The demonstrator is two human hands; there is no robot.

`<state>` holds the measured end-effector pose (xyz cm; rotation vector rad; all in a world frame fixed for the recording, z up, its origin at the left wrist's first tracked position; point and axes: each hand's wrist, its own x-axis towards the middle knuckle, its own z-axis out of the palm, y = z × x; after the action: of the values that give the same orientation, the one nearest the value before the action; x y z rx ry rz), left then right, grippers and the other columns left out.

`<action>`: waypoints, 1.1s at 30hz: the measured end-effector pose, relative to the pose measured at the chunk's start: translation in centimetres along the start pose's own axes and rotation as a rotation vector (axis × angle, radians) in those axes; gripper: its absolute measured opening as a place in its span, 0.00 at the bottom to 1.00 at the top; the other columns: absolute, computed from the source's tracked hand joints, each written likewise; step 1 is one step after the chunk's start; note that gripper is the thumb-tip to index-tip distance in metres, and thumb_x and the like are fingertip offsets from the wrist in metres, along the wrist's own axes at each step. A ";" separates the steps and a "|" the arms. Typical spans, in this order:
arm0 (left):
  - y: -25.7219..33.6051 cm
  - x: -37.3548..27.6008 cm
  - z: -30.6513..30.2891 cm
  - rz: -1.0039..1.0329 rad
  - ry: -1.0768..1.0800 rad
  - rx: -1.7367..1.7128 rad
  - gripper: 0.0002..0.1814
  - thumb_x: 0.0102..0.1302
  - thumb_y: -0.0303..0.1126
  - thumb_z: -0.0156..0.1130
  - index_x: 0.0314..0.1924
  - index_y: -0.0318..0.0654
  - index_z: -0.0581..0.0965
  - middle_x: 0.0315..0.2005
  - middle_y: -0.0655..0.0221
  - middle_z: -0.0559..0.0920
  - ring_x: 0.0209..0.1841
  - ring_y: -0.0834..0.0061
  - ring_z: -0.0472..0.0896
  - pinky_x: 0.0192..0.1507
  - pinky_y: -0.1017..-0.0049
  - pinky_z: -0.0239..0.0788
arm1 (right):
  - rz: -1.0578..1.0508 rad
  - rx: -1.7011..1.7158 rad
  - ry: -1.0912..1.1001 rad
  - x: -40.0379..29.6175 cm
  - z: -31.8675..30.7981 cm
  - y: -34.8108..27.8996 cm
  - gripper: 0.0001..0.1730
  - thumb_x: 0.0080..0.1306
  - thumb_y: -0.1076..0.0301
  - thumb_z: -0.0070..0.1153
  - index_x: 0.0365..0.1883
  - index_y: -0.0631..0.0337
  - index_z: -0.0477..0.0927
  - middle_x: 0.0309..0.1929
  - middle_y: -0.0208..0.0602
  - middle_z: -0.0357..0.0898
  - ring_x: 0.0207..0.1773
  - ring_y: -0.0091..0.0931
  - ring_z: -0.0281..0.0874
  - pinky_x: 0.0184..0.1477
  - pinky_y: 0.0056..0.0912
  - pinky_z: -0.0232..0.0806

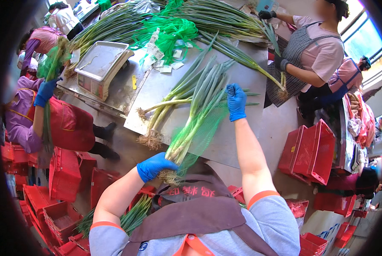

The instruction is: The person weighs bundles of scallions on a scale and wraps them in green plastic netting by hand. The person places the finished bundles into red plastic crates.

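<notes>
My left hand (155,166), in a blue glove, is closed around the white stalks of a bunch of long green onions (191,121), just above their roots. Green mesh netting (207,128) lies along the bunch and stretches up towards my right hand (236,101). That hand, also in a blue glove, pinches the upper end of the netting beside the leaves. Beyond the held bunch, more green onions (159,118) lie on the metal table (248,128), their roots towards the near left edge.
A weighing scale (103,62) with a metal tray stands at the left. Behind are green netting bags (175,30) with white tags and a large pile of green onions (216,16). Co-workers stand at both sides, holding onions. Red plastic crates (309,150) stand around the table.
</notes>
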<state>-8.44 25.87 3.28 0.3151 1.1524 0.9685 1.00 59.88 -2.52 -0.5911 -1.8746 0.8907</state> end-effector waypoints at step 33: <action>3.2 -0.8 0.8 0.562 0.064 0.181 0.47 0.47 0.28 0.67 0.65 0.36 0.52 0.57 0.66 0.65 0.58 0.78 0.61 0.61 0.76 0.51 | 0.865 1.351 -0.316 -5.6 4.1 -15.6 0.20 0.57 0.69 0.55 0.49 0.61 0.69 0.42 0.38 0.73 0.45 0.29 0.72 0.46 0.30 0.68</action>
<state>-9.31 27.27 6.25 0.7870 1.2394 1.3701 -0.66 44.94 5.47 -0.3451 -0.7690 2.5629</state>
